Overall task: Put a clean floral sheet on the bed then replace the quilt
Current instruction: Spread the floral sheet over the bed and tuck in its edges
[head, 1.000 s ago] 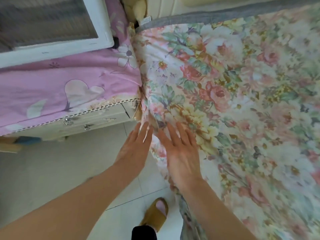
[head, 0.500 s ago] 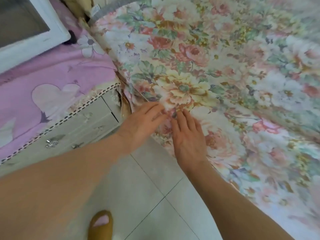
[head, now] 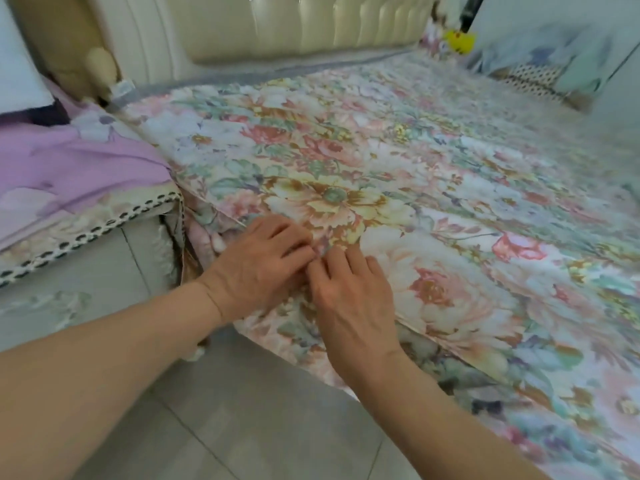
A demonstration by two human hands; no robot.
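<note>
The floral sheet [head: 398, 174] lies spread over the bed, and its near edge hangs over the side above the tiled floor. My left hand [head: 258, 268] rests on that edge beside the nightstand, fingers curled over a fold with the thumb tucked under the cloth. My right hand [head: 349, 299] sits just right of it, fingertips bent onto the same fold and touching the left fingers. A strip of grey mattress [head: 277, 69] shows at the head of the bed. A bluish folded bedding pile [head: 547, 67], possibly the quilt, lies at the far right.
A nightstand [head: 86, 271] draped in purple cloth [head: 69, 161] stands against the bed on the left. The cream padded headboard [head: 294, 26] runs along the back. A yellow object [head: 459, 39] sits at the far corner. Grey floor tiles [head: 242, 410] lie below my arms.
My view has lifted toward the headboard. Both hands went from lying flat on the sheet's edge to curling their fingers on a fold of it, close together.
</note>
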